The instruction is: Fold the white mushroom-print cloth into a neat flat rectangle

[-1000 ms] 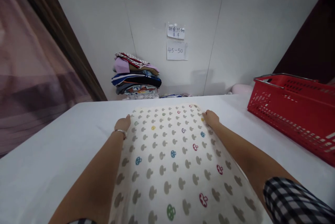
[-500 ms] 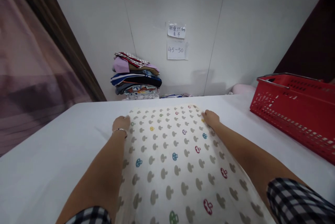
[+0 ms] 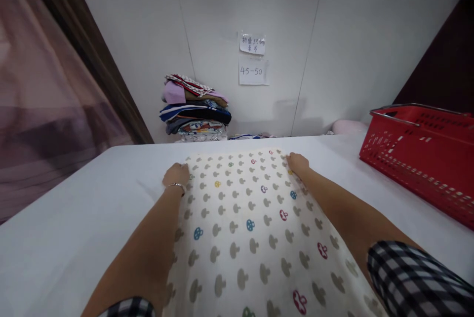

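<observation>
A cream cloth [image 3: 240,218] printed with grey and coloured mushrooms stretches over the white table, from near its far edge back toward me. At the cloth's far left edge, my left hand [image 3: 177,175], with a bracelet at the wrist, is closed on the fabric. My right hand [image 3: 297,164] grips the opposite edge near the far right corner, its fingers curled round the material. Between the two hands the cloth lies nearly flat. Its near end runs out of the bottom of the view.
On the right of the white table [image 3: 89,208] stands a red plastic basket [image 3: 418,154] with metal handles. Beyond the far edge, a stack of folded fabrics [image 3: 196,109] rests against the wall. Paper signs [image 3: 254,71] hang there. A pinkish curtain [image 3: 44,109] is at the left.
The view has shifted slightly, so most things sit a little further right. Both hands still hold the cloth's edges, which have moved very slightly, if at all.
</observation>
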Demonstrator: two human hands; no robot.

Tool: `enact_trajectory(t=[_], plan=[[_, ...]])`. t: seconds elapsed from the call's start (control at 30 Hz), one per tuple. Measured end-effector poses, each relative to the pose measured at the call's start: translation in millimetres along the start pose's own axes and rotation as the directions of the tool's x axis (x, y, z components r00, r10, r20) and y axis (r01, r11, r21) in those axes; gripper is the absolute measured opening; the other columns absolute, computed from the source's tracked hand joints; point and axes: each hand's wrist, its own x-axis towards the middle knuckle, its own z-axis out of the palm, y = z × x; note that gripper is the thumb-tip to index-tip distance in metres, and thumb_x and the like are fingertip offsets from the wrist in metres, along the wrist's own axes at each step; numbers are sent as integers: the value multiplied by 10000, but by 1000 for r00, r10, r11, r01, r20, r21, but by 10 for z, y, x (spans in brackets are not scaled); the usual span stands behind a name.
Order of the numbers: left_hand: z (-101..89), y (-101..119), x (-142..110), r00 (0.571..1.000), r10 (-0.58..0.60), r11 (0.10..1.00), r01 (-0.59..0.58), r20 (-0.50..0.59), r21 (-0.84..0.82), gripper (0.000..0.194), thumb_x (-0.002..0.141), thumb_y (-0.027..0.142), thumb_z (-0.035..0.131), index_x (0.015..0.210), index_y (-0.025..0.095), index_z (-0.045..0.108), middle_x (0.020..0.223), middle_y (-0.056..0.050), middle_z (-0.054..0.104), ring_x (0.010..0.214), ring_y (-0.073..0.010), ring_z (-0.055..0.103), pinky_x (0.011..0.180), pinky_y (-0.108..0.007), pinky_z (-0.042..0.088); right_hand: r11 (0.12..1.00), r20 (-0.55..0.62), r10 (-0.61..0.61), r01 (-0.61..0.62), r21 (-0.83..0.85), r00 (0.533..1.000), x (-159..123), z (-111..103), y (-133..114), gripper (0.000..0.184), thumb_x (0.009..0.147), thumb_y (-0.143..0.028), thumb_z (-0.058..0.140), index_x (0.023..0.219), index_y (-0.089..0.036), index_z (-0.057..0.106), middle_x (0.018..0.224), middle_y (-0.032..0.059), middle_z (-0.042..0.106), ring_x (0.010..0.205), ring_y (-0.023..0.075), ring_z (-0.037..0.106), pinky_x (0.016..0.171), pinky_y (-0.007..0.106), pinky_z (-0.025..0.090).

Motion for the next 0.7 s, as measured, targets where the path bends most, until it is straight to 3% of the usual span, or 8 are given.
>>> enact_trajectory(t=[0.17, 0.53, 0.7], plan=[[34, 59, -38, 997, 64, 998, -63, -31, 26, 509, 884, 439, 385, 1273, 128, 493, 1317, -190, 504, 1148, -323, 524, 893, -427, 438, 999, -2, -17, 17, 38, 1000, 112, 20, -52, 411, 952, -376, 340, 1097, -137, 641, 1162, 171, 624, 1071, 241, 588, 834, 322, 443], [161, 12, -89, 985, 149, 983, -137, -88, 124, 460, 900, 392, 349, 1233, 123, 517, 1258, -193, 523, 1159, -325, 484, 890, -423, 434, 987, 16, 21, -24, 157, 1000, 314, 17, 17, 377, 913, -405, 411, 966, -154, 687, 1029, 112, 679, 963, 233, 629, 752, 290, 459], [149, 49, -149, 968, 209, 970, -188, -135, 152, 522, 895, 415, 367, 1307, 110, 462, 1370, -177, 453, 1238, -321, 415, 962, -459, 391, 992, -56, -10, 17, 128, 998, 212, 25, -55, 371, 915, -371, 417, 1164, -154, 587, 1168, 140, 614, 1103, 260, 557, 861, 338, 438]])
